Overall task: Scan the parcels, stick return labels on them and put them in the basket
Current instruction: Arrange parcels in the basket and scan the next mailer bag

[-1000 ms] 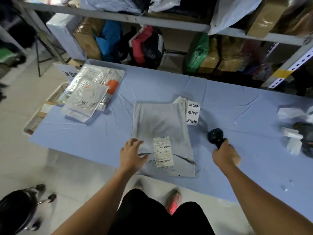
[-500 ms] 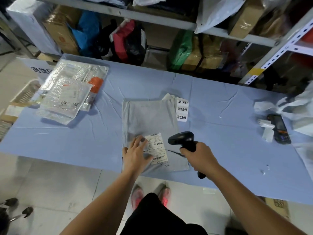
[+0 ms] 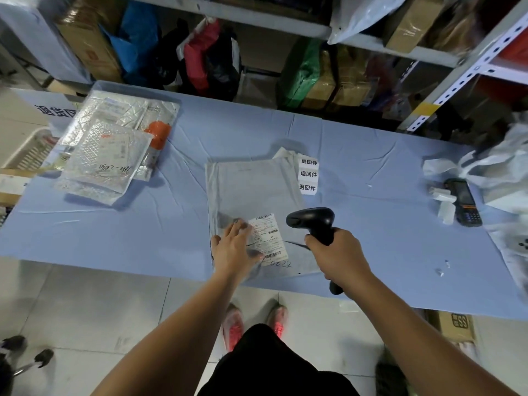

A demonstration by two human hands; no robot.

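Note:
A flat grey parcel (image 3: 253, 192) lies in the middle of the blue table (image 3: 371, 155), with a white shipping label (image 3: 270, 237) near its front edge. My left hand (image 3: 234, 248) rests flat on the parcel, fingers spread, just left of that label. My right hand (image 3: 335, 254) grips a black barcode scanner (image 3: 313, 220), whose head hangs just right of the label and points left at it. A strip of three white return labels (image 3: 308, 175) lies at the parcel's far right corner. The white basket (image 3: 27, 151) sits off the table's left end.
Several silver bubble mailers (image 3: 114, 150) are stacked at the table's left. A black handheld terminal (image 3: 464, 202) and white bags (image 3: 503, 167) lie at the right. Shelves packed with parcels (image 3: 300, 72) stand behind the table. A cardboard box (image 3: 454, 324) sits on the floor at right.
My right hand has brought the scanner left to the shipping label. My left hand has slid up the parcel and settled flat beside the label.

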